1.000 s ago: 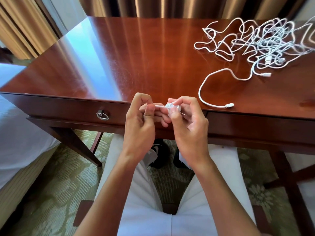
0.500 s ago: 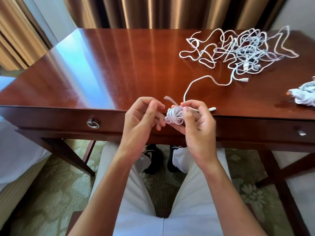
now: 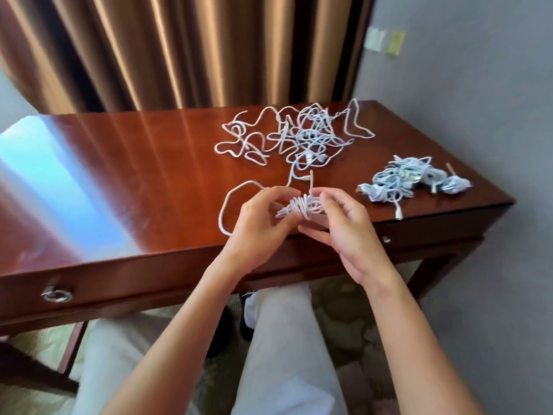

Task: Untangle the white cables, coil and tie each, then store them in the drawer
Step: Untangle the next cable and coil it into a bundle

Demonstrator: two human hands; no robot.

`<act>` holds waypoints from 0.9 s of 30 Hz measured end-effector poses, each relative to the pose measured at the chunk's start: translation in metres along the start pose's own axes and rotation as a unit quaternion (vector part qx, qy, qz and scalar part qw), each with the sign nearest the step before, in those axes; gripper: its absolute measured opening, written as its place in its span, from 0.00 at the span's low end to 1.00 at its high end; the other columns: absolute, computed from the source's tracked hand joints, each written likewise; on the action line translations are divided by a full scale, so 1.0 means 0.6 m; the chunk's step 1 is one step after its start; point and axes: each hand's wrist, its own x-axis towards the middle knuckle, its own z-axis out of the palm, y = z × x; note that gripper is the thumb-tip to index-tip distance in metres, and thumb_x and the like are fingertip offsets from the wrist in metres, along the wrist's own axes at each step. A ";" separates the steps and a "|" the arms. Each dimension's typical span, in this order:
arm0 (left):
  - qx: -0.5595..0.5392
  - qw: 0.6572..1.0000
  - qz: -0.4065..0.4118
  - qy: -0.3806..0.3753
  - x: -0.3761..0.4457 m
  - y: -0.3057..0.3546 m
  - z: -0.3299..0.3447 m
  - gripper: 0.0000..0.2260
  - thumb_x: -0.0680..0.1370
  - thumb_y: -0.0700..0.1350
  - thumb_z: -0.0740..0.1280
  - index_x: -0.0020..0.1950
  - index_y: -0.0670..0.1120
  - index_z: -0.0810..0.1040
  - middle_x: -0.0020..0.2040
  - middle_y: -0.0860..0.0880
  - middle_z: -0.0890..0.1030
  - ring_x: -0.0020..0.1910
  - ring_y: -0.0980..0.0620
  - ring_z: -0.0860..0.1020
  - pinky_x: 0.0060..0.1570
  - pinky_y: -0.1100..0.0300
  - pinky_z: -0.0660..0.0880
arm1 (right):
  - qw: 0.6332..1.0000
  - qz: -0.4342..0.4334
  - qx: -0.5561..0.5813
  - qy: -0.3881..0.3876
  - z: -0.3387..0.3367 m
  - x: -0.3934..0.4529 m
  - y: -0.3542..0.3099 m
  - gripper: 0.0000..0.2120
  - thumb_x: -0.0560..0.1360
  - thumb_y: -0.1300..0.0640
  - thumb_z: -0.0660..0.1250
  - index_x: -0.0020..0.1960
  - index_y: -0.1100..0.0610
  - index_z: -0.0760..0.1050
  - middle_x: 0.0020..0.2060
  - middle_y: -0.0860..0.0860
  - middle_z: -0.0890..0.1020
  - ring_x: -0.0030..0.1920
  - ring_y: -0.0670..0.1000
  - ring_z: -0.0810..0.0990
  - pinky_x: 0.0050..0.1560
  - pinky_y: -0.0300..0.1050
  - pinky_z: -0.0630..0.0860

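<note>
Glossy reddish-brown wooden desk (image 3: pixel 125 187): daylight is being reflected along its left top. Pleated bronze curtains (image 3: pixel 185 52) are being hung behind it. Plain grey wall (image 3: pixel 466 85) is being seen right; patterned green-beige carpet (image 3: pixel 341 313) beneath.

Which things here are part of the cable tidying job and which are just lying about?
Part of the job:
small white coiled cable, held by left hand and right hand
tangled heap of white cables
pile of bundled white cables
reddish wooden desk drawer with ring pull

Just lying about:
brown striped curtain
patterned carpet
</note>
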 end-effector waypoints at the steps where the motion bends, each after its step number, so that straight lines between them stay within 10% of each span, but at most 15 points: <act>1: 0.002 1.000 0.003 -0.004 0.011 0.002 0.012 0.13 0.75 0.41 0.74 0.59 0.50 0.81 0.53 0.53 0.83 0.47 0.55 0.82 0.52 0.53 0.80 | 1.000 -0.009 -0.025 0.009 -0.018 0.004 -0.005 0.10 0.85 0.58 0.59 0.59 0.56 0.79 0.54 0.57 0.85 0.55 0.52 0.85 0.56 0.51 0.83; 8: 0.035 0.999 0.005 -0.036 0.088 0.009 0.108 0.12 0.74 0.41 0.75 0.56 0.48 0.82 0.48 0.56 0.83 0.46 0.62 0.79 0.47 0.68 0.73 | 0.969 -0.061 -0.224 0.084 -0.111 0.034 -0.016 0.07 0.80 0.57 0.68 0.56 0.51 0.82 0.49 0.47 0.85 0.51 0.45 0.84 0.56 0.53 0.83; 17: 0.079 0.993 -0.025 -0.081 0.143 -0.009 0.181 0.11 0.75 0.39 0.73 0.57 0.46 0.80 0.49 0.55 0.80 0.50 0.56 0.78 0.54 0.63 0.73 | 0.896 0.004 -0.435 0.094 -0.142 0.081 -0.004 0.17 0.79 0.52 0.68 0.68 0.50 0.74 0.63 0.48 0.79 0.58 0.56 0.81 0.65 0.52 0.74; 27: 0.326 0.942 0.076 -0.029 0.149 -0.005 0.129 0.16 0.78 0.47 0.70 0.65 0.45 0.76 0.60 0.47 0.78 0.61 0.45 0.74 0.61 0.52 0.68 | 0.809 -0.047 -0.552 0.194 -0.109 0.071 -0.023 0.14 0.82 0.54 0.64 0.66 0.57 0.73 0.57 0.56 0.78 0.58 0.60 0.78 0.57 0.51 0.72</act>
